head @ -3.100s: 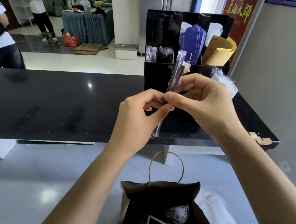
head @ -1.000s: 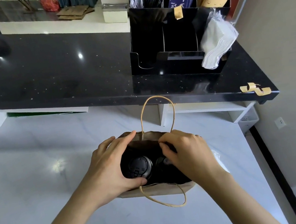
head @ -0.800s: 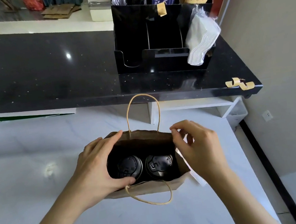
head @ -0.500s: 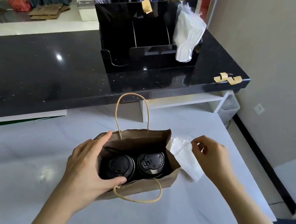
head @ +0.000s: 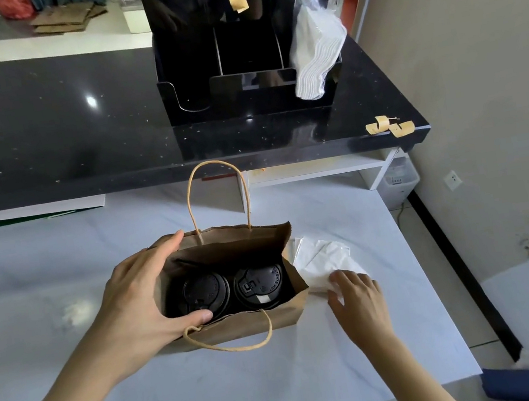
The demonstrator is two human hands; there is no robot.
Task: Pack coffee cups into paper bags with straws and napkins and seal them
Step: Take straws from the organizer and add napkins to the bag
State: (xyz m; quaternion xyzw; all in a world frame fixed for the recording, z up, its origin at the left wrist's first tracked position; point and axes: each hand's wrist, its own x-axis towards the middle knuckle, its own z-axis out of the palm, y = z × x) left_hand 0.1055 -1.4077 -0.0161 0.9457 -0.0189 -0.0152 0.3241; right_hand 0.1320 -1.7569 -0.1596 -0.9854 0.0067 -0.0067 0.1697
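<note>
- My left hand point(head: 137, 300) is wrapped around the left end of the paper bag point(head: 241, 325), thumb hooked over the near rim and fingers curled along the far rim, holding the mouth open.
- The bag stands upright on the white marble table point(head: 42, 270), roughly in the middle of the view, with one rope handle sticking up at the back and the other flopped down over the front.
- Inside the bag there are two coffee cups side by side, both with black lids: left cup point(head: 205, 292), right cup point(head: 259, 284). They look like they're touching or near enough.
- My right hand point(head: 354, 293) is flat-ish, fingers loosely spread, resting on the near edge of the napkins point(head: 321, 260). It's touching them, not really gripping anything as far as I can see.
- Those napkins lie on the table right against the bag's right side.
- Up on the black counter point(head: 54, 129) behind there's a black organizer point(head: 188, 56) with a stack of white napkins point(head: 315, 50) leaning in its right compartment.
- A couple of curled tape scraps point(head: 389, 125) sit near the counter's right corner.
</note>
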